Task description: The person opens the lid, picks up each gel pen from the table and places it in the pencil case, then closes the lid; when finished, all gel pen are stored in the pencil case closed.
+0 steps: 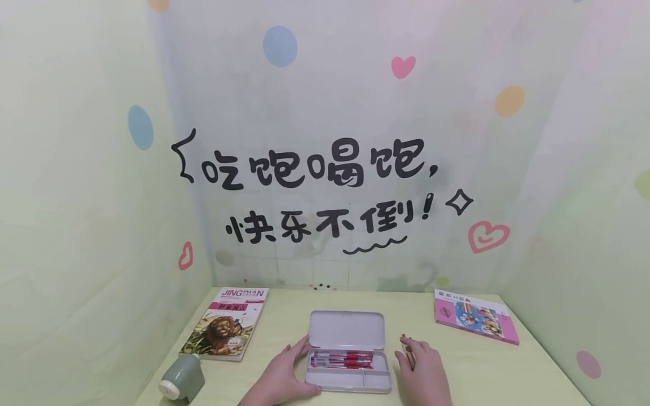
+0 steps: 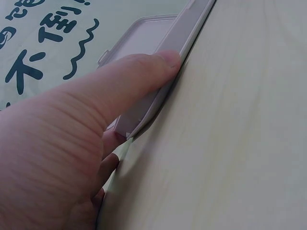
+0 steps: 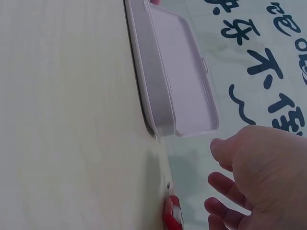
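Note:
A pale pencil case (image 1: 348, 388) stands on the table with its lid (image 1: 347, 330) raised. Several pens with red parts (image 1: 350, 360) lie in its rear compartment. My left hand (image 1: 283, 376) grips the left end of the case, thumb along the front side and fingers round the end, as the left wrist view (image 2: 62, 120) shows. Just right of the case, my right hand (image 1: 425, 372) has loosely bent fingers. A red pen-like object (image 3: 172, 214) lies on the table near those fingers, apparently apart from them; its far end is out of frame.
A magazine with a lion cover (image 1: 223, 332) lies at the left, with a grey-green object with a white round end (image 1: 184, 379) in front of it. A pink-edged book (image 1: 477, 317) lies at the back right. Printed walls (image 1: 325, 113) enclose the table (image 1: 487, 378).

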`<action>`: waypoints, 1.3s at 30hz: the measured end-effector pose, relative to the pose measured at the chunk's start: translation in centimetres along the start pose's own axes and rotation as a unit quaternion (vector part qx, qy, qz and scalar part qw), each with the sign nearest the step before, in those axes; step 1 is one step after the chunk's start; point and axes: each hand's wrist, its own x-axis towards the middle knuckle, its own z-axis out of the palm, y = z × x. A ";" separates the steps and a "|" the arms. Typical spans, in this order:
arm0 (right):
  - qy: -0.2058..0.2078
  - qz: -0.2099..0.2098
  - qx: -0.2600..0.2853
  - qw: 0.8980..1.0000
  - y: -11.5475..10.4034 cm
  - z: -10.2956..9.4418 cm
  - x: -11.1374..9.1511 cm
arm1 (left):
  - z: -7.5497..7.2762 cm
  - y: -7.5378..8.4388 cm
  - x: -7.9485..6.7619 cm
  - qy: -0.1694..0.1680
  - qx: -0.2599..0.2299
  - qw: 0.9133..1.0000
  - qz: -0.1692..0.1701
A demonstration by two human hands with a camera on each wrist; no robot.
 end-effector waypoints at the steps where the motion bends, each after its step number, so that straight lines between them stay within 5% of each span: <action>1: -0.002 0.009 -0.001 1.000 0.4 -0.2 0.0 | 0.0 0.0 0.0 0.000 -0.001 1.000 0.001; 13: -0.106 0.105 -0.030 0.988 3.0 -1.7 0.1 | -0.2 -0.3 0.1 -0.003 0.003 1.000 -0.003; 39: -0.122 0.163 -0.048 0.978 4.5 -2.2 -0.5 | 0.1 -0.4 0.3 -0.013 -0.009 1.000 -0.004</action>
